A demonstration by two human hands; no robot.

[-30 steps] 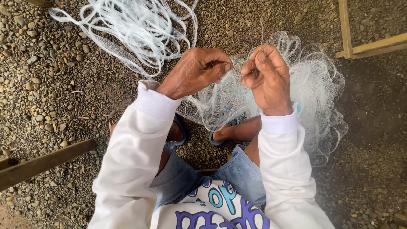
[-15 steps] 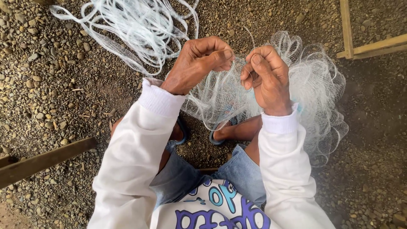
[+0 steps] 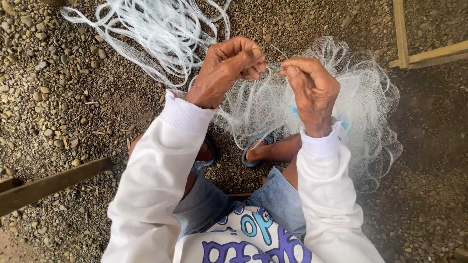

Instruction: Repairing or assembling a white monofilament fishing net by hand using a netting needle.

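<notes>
A fine white fishing net (image 3: 360, 102) is bunched over my knees and spills to the right onto the gravel. My left hand (image 3: 225, 68) is closed on strands of the net, fingers curled tight. My right hand (image 3: 310, 85) pinches net strands and a thin line that runs between the two hands. The hands sit close together, almost touching, above the net. Whether a small tool lies in my right hand is hidden by the fingers. A loose heap of the same white net or cord (image 3: 146, 29) lies further away on the ground.
Gravel ground (image 3: 58, 97) lies all around. A dark wooden plank (image 3: 48, 182) runs along the left. A light wooden frame (image 3: 404, 44) stands at the upper right. My feet in blue sandals (image 3: 253, 153) rest below the net.
My left hand has lifted and shifted right, closer to my right hand. The right hand stays nearly in place, still pinching the net.
</notes>
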